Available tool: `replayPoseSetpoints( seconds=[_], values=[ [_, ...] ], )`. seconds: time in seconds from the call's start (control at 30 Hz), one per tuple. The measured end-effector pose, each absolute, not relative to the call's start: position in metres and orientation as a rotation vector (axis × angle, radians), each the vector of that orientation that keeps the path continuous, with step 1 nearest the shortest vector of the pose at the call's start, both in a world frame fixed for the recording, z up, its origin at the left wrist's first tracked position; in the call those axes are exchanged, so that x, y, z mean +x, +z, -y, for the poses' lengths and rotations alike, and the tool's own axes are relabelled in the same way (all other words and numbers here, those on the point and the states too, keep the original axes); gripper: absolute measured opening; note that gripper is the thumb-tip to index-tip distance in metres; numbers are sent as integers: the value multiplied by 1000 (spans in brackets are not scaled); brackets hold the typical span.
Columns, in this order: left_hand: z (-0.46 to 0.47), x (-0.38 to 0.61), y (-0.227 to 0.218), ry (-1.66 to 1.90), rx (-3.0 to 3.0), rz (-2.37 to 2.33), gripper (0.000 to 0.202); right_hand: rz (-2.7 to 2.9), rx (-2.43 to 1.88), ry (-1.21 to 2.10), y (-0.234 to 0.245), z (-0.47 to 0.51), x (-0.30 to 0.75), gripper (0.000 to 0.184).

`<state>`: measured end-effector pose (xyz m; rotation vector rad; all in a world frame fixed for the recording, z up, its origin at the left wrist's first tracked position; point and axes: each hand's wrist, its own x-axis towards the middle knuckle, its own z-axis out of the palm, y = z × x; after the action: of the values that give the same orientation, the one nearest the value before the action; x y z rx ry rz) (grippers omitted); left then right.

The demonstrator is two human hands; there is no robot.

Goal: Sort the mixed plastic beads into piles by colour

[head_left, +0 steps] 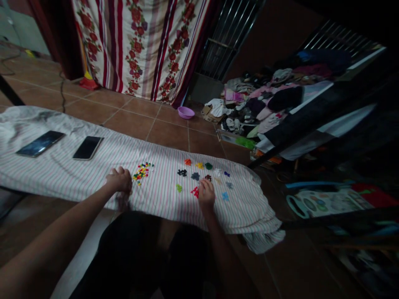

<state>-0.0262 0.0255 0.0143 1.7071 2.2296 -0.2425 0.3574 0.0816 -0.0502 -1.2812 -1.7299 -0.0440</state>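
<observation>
My left hand (pixel 120 179) rests on the striped cloth (pixel 162 187), at the left side of a mixed pile of small coloured beads (pixel 141 173). Its fingers are curled, and what they hold, if anything, is hidden. My right hand (pixel 206 194) is over the sorted beads, with thumb and fingers pinched together just right of the red beads (pixel 195 192). Whatever sits in that pinch is too small to name. Around it lie little one-colour groups: dark grey beads (pixel 195 176), brown beads (pixel 208 177), black beads (pixel 182 172), lime green beads (pixel 178 188) and light blue beads (pixel 225 196).
Two dark-screened devices, a tablet (pixel 40 143) and a phone (pixel 88 148), lie on the cloth at left. Beyond the covered surface are a purple basin (pixel 186 112), a floral curtain (pixel 140 50) and a heap of clothes (pixel 255 95) on the right.
</observation>
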Motion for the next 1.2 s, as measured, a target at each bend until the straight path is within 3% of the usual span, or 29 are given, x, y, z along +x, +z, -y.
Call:
replayPoseSetpoints(
  seconds=[0.4, 0.77, 1.2],
  values=[
    [-25, -23, 21, -319, 1694, -2254, 82, 2174, -1184, 539, -42, -65, 197, 27],
    [-26, -25, 11, -279, 1727, -2288, 73, 2244, -1561, 495, -36, -71, 130, 25],
    [-28, -25, 9, -281, 1688, -2280, 84, 2126, -1359, 437, -57, -62, 143, 14]
  ],
)
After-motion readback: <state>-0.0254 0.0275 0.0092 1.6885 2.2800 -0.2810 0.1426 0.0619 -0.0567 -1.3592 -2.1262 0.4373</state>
